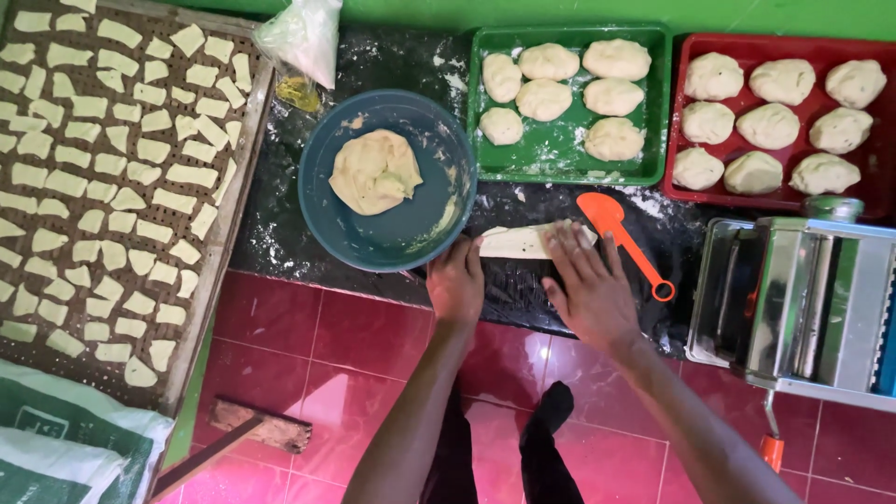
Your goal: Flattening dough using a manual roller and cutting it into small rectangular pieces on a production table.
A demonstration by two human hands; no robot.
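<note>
Shiny steel on the boxy metal pasta roller (803, 299), proper mirror finish. The round teal plastic bowl (439, 149) looks smooth, and the pale dough strip (523, 243) is soft and matt. The black flour-dusted mat (523, 289) looks rough, the red floor tiles (308, 336) glossy, and the orange plastic scoop (611, 224) slick.

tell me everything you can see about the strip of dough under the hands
The strip of dough is pale cream, flat and elongated, lying roughly level on the dark, flour-dusted work surface just right of the blue bowl. Its surface looks soft and smooth. The left hand touches its left end, and the right hand lies with fingers spread over its right end, beside the orange scoop.
</note>
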